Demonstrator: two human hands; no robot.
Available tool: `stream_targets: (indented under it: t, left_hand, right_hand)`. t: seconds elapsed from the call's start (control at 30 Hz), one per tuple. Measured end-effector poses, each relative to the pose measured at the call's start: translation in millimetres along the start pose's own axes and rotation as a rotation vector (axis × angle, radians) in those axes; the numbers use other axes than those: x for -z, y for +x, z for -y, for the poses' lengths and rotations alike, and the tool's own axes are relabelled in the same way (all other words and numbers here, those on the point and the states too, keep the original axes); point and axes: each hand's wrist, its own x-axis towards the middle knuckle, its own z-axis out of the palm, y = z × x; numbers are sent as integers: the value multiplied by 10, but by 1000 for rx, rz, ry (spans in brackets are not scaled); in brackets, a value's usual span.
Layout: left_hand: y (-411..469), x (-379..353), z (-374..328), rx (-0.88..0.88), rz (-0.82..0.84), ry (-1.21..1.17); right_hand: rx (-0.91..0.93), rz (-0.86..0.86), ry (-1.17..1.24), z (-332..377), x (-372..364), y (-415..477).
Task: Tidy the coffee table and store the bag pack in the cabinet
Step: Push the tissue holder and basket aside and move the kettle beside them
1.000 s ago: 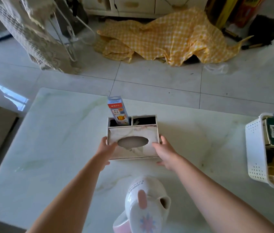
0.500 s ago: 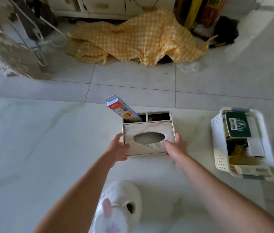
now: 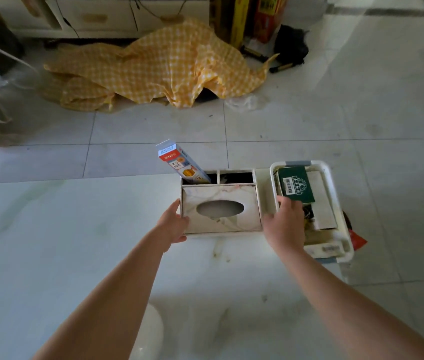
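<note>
A marble-patterned tissue box organiser (image 3: 221, 219) stands on the white coffee table (image 3: 62, 242), close beside a white perforated basket (image 3: 335, 188). An orange-and-blue carton (image 3: 179, 165) leans out of the organiser's back left compartment. My left hand (image 3: 173, 226) grips the organiser's left end, thumb along the side and fingers round the front corner. My right hand (image 3: 285, 224) is off the organiser. It hovers with relaxed fingers over the basket's left rim, fingertips by a green box (image 3: 296, 185) inside the basket.
A white ceramic pot (image 3: 148, 333) sits at the table's near edge between my forearms. On the tiled floor beyond lie a yellow checked cloth (image 3: 159, 68) and a black object (image 3: 291, 45), in front of a white cabinet (image 3: 96, 16). The basket sits at the table's right edge.
The organiser has slid to the right until it stands next to the basket. My right hand has let go of its right side and moved over to the basket's rim.
</note>
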Motion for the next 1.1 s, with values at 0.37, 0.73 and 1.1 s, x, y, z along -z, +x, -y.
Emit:
stream_targets:
  t: [0.37,0.73,1.1]
  left_hand:
    - [88,-406,-148,27,-14,-120]
    - [85,-575,-157,9,-55,-157]
    - [-10,-601,-78,33,-195,-190]
  right_hand:
    - [63,486,-47,-455,131,282]
    - [92,487,35,-502,133,457]
    - [71,121,140,-410,117,227]
